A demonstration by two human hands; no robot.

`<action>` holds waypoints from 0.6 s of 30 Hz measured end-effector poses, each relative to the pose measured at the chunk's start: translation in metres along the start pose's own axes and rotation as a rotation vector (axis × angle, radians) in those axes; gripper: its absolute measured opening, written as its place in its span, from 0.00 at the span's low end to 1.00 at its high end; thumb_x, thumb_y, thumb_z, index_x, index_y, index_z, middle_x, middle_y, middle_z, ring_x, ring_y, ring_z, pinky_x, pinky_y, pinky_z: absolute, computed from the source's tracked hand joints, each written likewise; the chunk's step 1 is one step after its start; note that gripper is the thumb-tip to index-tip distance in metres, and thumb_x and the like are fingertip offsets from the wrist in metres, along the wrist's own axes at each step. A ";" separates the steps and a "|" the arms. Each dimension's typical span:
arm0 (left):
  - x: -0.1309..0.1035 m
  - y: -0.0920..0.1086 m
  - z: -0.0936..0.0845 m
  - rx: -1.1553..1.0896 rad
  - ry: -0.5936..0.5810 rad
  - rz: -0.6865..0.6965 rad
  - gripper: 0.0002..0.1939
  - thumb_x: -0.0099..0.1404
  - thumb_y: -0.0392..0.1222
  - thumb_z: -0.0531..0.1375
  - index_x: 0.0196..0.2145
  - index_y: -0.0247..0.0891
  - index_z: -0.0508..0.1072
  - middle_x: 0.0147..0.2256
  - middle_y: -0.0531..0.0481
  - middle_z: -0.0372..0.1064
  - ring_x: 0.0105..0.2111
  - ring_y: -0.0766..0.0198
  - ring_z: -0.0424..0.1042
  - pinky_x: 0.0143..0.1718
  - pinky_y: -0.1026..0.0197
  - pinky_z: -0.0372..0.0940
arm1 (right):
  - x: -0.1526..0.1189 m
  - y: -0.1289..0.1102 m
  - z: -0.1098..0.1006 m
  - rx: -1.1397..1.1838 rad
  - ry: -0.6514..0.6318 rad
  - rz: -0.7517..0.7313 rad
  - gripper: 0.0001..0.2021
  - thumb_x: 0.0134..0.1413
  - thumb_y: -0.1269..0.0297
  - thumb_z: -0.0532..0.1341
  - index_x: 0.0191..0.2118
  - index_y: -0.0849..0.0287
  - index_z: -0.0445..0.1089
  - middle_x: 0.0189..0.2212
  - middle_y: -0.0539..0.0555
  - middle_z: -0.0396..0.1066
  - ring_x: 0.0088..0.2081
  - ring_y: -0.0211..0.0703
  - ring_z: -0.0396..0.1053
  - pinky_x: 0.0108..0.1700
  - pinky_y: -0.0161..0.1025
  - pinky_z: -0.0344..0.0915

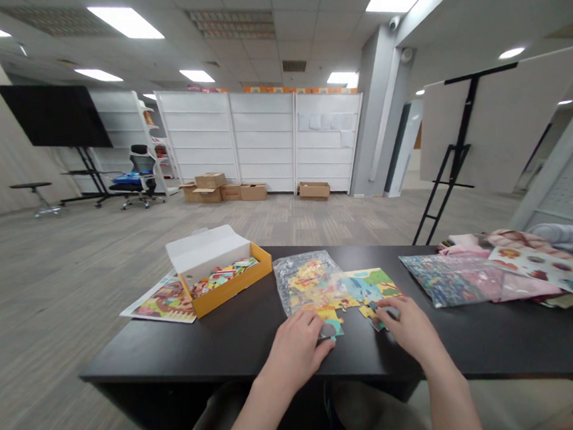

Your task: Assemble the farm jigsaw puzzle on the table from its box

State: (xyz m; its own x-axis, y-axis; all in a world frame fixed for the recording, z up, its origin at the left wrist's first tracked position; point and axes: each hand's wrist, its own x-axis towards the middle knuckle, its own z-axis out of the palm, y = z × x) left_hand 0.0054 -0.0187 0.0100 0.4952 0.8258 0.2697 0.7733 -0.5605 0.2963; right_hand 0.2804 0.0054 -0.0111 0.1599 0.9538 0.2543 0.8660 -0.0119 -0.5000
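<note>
A partly joined jigsaw puzzle with a blue, green and yellow picture lies on the dark table in front of me. My left hand rests at its lower left, fingers curled over one corner and the thumb along the near edge. On the right, my right hand has its thumb and fingers closed on a puzzle piece at the puzzle's lower right; the fingers partly hide it. Beyond my left hand lies a clear plastic bag with loose yellow pieces, touching the puzzle's left side.
An orange box with a raised white lid holds more pieces at the left, beside a printed picture sheet. To the right lie a bag of blue pieces, a sticker sheet and folded cloths. The table edge runs close to me.
</note>
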 end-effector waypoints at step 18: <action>-0.003 -0.004 -0.002 0.050 -0.029 -0.096 0.12 0.68 0.49 0.63 0.43 0.38 0.73 0.46 0.45 0.73 0.50 0.51 0.70 0.50 0.53 0.68 | -0.017 -0.075 0.031 0.129 -0.195 -0.044 0.07 0.58 0.60 0.61 0.31 0.56 0.69 0.31 0.55 0.77 0.35 0.46 0.74 0.37 0.38 0.61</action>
State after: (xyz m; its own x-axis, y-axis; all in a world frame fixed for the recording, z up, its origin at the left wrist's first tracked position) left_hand 0.0004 -0.0190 0.0096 0.4288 0.8773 0.2155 0.8360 -0.4757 0.2733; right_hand 0.1980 -0.0009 -0.0038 0.0180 0.9927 0.1194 0.8000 0.0573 -0.5972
